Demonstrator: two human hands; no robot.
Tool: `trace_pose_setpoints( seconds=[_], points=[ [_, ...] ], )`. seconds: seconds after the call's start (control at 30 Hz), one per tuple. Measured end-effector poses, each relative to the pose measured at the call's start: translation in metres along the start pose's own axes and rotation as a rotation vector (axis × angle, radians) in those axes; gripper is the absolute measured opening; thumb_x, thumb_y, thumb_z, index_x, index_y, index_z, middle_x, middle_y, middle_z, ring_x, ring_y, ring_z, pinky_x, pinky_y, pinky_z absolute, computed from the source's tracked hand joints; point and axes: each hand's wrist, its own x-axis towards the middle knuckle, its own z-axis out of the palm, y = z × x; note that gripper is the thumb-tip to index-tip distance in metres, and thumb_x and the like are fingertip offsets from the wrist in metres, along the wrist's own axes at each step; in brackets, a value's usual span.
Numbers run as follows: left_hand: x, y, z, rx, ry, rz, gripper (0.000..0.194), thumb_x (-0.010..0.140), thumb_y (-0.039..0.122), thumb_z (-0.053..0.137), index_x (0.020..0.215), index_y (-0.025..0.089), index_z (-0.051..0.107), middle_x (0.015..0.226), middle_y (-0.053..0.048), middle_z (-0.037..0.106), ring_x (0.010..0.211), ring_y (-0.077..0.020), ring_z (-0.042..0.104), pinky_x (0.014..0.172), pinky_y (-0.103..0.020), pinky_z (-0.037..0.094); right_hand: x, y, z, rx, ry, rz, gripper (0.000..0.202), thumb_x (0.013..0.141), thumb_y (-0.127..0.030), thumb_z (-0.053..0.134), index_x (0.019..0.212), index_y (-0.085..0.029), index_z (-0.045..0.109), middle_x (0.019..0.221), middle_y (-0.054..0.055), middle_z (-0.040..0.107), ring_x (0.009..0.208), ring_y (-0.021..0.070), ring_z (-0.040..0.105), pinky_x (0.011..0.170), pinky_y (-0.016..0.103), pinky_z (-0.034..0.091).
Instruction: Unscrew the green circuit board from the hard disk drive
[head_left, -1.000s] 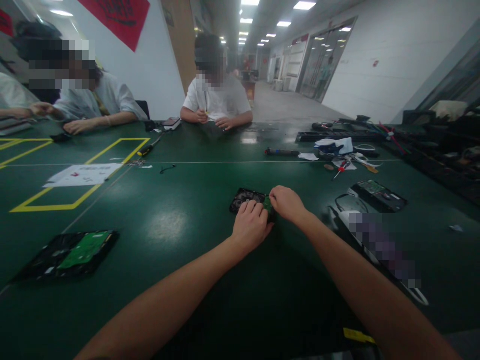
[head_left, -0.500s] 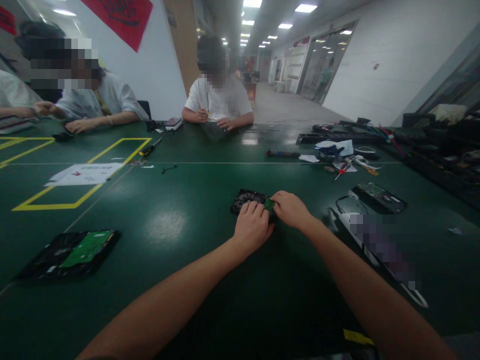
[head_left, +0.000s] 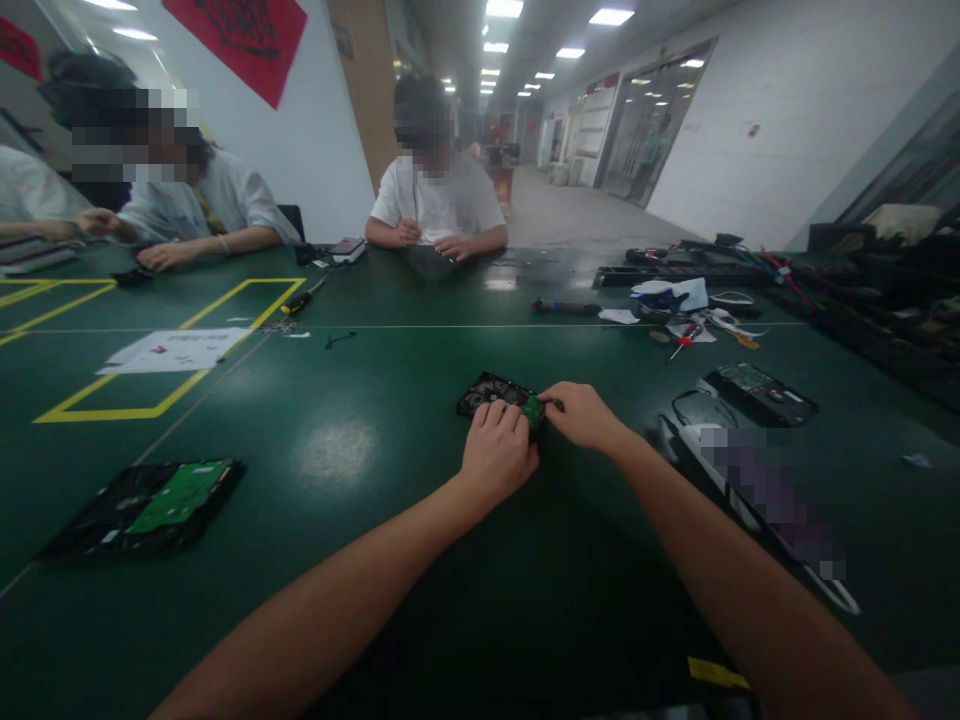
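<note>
Touching the hard drive (head_left: pixel 486 387), your left hand (head_left: pixel 496 440) lies on top, your right hand (head_left: pixel 583 415) at its right end; grips unclear.

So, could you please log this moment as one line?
left hand: on middle drive; right hand: at its right end; board: green, facing up

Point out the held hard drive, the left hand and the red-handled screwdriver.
Held hard drive (head_left: pixel 492 389): head view, black casing.
Left hand (head_left: pixel 496 438): head view, back of hand.
Red-handled screwdriver (head_left: pixel 685 341): head view, red part of handle.
</note>
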Motion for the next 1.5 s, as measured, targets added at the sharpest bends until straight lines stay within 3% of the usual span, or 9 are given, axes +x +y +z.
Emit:
trace_pose_setpoints(
  seconds=[0.47, 0.67, 0.77, 0.83, 0.97, 1.1, 1.27, 1.4, 1.5],
  points=[
    [-0.016, -0.039, -0.016, -0.087, -0.074, 0.168, 0.037, 0.093, 0.034, 0.066, 0.123, 0.012, 0.067, 0.13, -0.017, 0.067, 0.133, -0.0362, 0.052, 0.115, -0.052, 0.041, -0.011, -0.001, -0.003, 0.26, 0.014, 0.074, 0.021, 0.093, -0.021, 0.062, 0.105, -0.024, 0.079, 0.111, 0.004, 0.083, 0.106, 0.023, 0.076, 0.103, 0.038, 0.055],
    [-0.021, -0.057, -0.018, -0.123, -0.06, 0.171, 0.039, 0.092, 0.028, 0.065, 0.128, 0.013, 0.066, 0.133, -0.016, 0.067, 0.136, -0.0344, 0.051, 0.116, -0.051, 0.042, -0.014, 0.008, -0.005, 0.401, 0.06, 0.22, 0.03, 0.096, -0.029, 0.062, 0.124, -0.02, 0.068, 0.115, 0.01, 0.079, 0.084, 0.0194, 0.076, 0.083, 0.036, 0.061],
    [-0.023, -0.064, -0.02, -0.135, -0.083, 0.169, 0.042, 0.092, 0.027, 0.065, 0.132, 0.015, 0.064, 0.134, -0.014, 0.066, 0.137, -0.0338, 0.05, 0.117, -0.052, 0.04, -0.01, 0.015, -0.006, 0.491, 0.071, 0.275, 0.04, 0.095, -0.022, 0.056, 0.134, -0.02, 0.059, 0.125, 0.012, 0.076, 0.078, 0.0157, 0.076, 0.074, 0.032, 0.062],
    [-0.021, -0.064, -0.022, -0.127, -0.097, 0.159, 0.043, 0.093, 0.027, 0.063, 0.134, 0.015, 0.062, 0.135, -0.015, 0.066, 0.136, -0.0339, 0.05, 0.117, -0.052, 0.04, -0.006, 0.018, -0.006, 0.564, 0.079, 0.284, 0.049, 0.093, -0.018, 0.055, 0.142, -0.021, 0.053, 0.133, 0.013, 0.072, 0.083, 0.0157, 0.077, 0.074, 0.031, 0.064],
    [-0.011, -0.047, -0.022, -0.079, -0.099, 0.14, 0.041, 0.096, 0.036, 0.063, 0.13, 0.014, 0.063, 0.136, -0.017, 0.063, 0.132, -0.0358, 0.052, 0.112, -0.053, 0.042, 0.001, 0.016, -0.005, 0.757, 0.171, 0.222, 0.066, 0.087, -0.016, 0.065, 0.149, -0.024, 0.045, 0.134, 0.012, 0.07, 0.105, 0.0204, 0.078, 0.091, 0.038, 0.065],
    [-0.004, -0.032, -0.016, -0.002, -0.071, 0.123, 0.03, 0.1, 0.034, 0.062, 0.123, 0.016, 0.067, 0.131, -0.016, 0.065, 0.122, -0.0351, 0.056, 0.103, -0.051, 0.046, -0.001, 0.009, -0.009, 0.683, 0.363, 0.12, 0.053, 0.089, -0.023, 0.069, 0.14, -0.025, 0.055, 0.128, 0.01, 0.072, 0.112, 0.0243, 0.076, 0.102, 0.046, 0.062],
    [-0.006, -0.034, -0.008, 0.035, -0.054, 0.095, 0.031, 0.1, 0.033, 0.067, 0.127, 0.018, 0.067, 0.125, -0.015, 0.067, 0.117, -0.0337, 0.059, 0.098, -0.048, 0.045, -0.011, 0.002, -0.014, 0.556, 0.534, 0.084, 0.048, 0.092, -0.032, 0.07, 0.138, -0.026, 0.059, 0.135, 0.011, 0.068, 0.113, 0.0258, 0.074, 0.102, 0.048, 0.063],
    [-0.007, -0.039, -0.005, 0.044, -0.059, 0.13, 0.027, 0.101, 0.03, 0.066, 0.126, 0.02, 0.068, 0.123, -0.013, 0.068, 0.117, -0.0319, 0.06, 0.098, -0.047, 0.044, -0.02, -0.001, -0.017, 0.425, 0.554, 0.063, 0.05, 0.094, -0.034, 0.066, 0.143, -0.025, 0.059, 0.141, 0.014, 0.064, 0.116, 0.0283, 0.072, 0.097, 0.048, 0.065],
    [-0.007, -0.042, -0.005, 0.048, -0.057, 0.145, 0.027, 0.101, 0.03, 0.065, 0.126, 0.021, 0.069, 0.124, -0.012, 0.069, 0.117, -0.0313, 0.061, 0.1, -0.047, 0.043, -0.026, -0.001, -0.017, 0.413, 0.488, 0.07, 0.062, 0.094, -0.027, 0.061, 0.154, -0.025, 0.048, 0.147, 0.015, 0.061, 0.112, 0.0267, 0.073, 0.1, 0.048, 0.064]
  ],
)
